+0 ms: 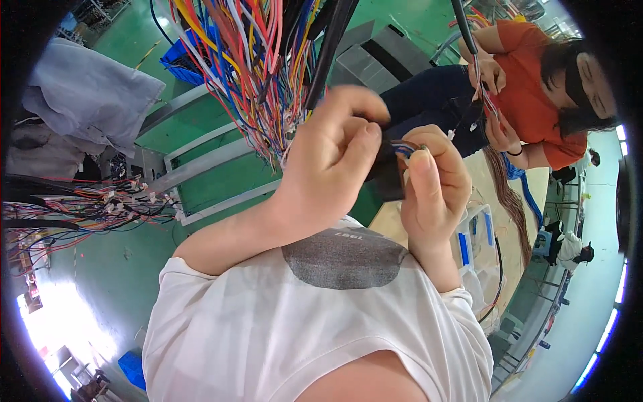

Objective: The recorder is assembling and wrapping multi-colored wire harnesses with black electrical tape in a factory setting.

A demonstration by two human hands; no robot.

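Centrally, at mid-frame, a small black plastic connector housing [387, 175] with short blue and pale wires [404, 149] entering its top was pinched between both hands.

- Left hand [331, 161]: fingers curled over, thumb pressed down onto the housing's upper left; closed on it.
- Right hand [434, 184]: thumb and forefinger nipped together on the wire ends at the housing's upper right; closed on them.
- Handling, judged: the housing looked light and rigid, safest held by its flat sides; the wires looked thin, limp and easily kinked or pulled out, best taken close to where they entered the housing.
- Thick bundle of many-coloured insulated wires [258, 60]: hung in the upper centre of the frame, behind the hands, beside a black cable [326, 53].
- Second loom of red, black and white wires with pale plugs [100, 201]: left of frame, well apart from the hands.
- Co-worker in an orange top [529, 80]: upper right, hands at other wires.
- White T-shirt with a grey round print [315, 321]: lower centre.

Hidden or unclear: most of the housing lay behind fingers; its cavities and terminals could not be seen, nor whether the wires were seated.
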